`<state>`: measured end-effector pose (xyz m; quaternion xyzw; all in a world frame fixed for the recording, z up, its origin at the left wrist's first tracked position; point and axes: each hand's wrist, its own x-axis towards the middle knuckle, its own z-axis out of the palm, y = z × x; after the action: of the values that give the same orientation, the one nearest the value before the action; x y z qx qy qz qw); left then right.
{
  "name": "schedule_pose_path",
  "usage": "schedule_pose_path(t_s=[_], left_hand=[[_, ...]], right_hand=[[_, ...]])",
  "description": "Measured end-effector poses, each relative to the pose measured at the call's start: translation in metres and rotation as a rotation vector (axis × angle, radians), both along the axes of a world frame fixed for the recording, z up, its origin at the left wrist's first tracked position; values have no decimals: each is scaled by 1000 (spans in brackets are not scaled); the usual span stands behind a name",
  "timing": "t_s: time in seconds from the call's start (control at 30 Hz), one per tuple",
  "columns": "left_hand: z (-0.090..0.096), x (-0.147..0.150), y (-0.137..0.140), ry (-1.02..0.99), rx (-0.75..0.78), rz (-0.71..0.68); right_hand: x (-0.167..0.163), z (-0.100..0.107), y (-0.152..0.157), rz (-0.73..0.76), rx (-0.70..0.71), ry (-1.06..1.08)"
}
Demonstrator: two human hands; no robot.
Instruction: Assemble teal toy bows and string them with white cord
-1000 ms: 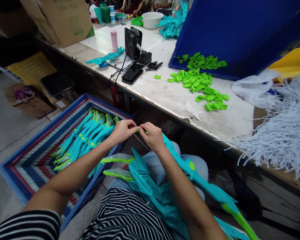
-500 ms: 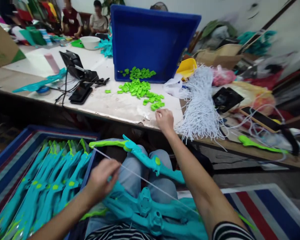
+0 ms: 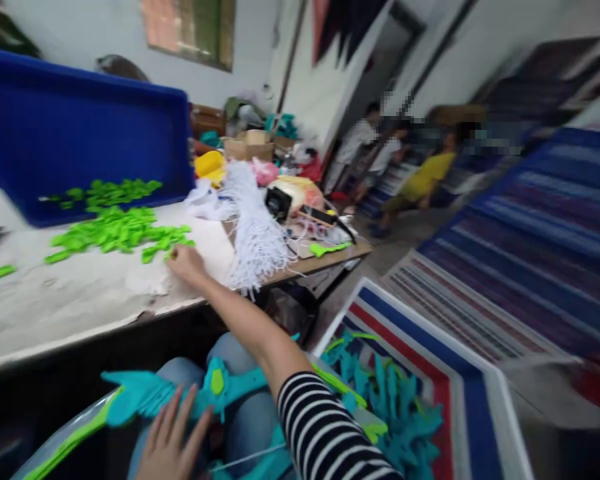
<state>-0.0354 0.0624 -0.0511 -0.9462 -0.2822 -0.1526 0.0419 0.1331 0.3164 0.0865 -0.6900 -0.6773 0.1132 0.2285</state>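
Note:
A teal toy bow (image 3: 217,390) with a bright green limb lies across my knees, and a white string shows below it. My left hand (image 3: 173,433) is over the bow, fingers stretched out and apart. My right hand (image 3: 187,263) is at the table, its fingers pinched at the near right edge of a heap of small green plastic pieces (image 3: 115,230). A bit of green shows at its fingertips. Motion blurs the picture somewhat.
A blue bin (image 3: 85,127) lies tipped at the back left. White cords (image 3: 255,227) are bundled right of my right hand. A striped-lined crate (image 3: 473,393) holds teal and green bow parts (image 3: 380,393). Several people sit in the right background.
The view has swung right, bringing the right crate into sight. My left hand has opened out over the bow. My right hand has reached the green pieces.

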Motion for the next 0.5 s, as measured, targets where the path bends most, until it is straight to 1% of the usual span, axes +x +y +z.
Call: schedule_pose_path(t_s=[0.03, 0.1, 0.17, 0.2, 0.27, 0.37, 0.43, 0.5], left_hand=[[-9, 2, 12, 47, -51, -4], [-22, 7, 27, 123, -116, -4], [-25, 9, 32, 149, -111, -3], [-22, 9, 32, 151, -101, -8], [-9, 10, 33, 182, -130, -16], [25, 22, 43, 297, -284, 36], [50, 36, 56, 376, -401, 72], [70, 49, 70, 400, -531, 66]], right_hand=[[5, 2, 1, -19, 15, -8], [16, 7, 0, -7, 35, -54], [26, 12, -6, 47, 31, -105], [32, 15, -10, 83, 21, -126], [42, 17, -16, 158, -13, -145], [53, 14, -22, 249, -63, -179], [56, 12, -24, 257, -70, -214], [55, 10, -27, 242, -71, -262]])
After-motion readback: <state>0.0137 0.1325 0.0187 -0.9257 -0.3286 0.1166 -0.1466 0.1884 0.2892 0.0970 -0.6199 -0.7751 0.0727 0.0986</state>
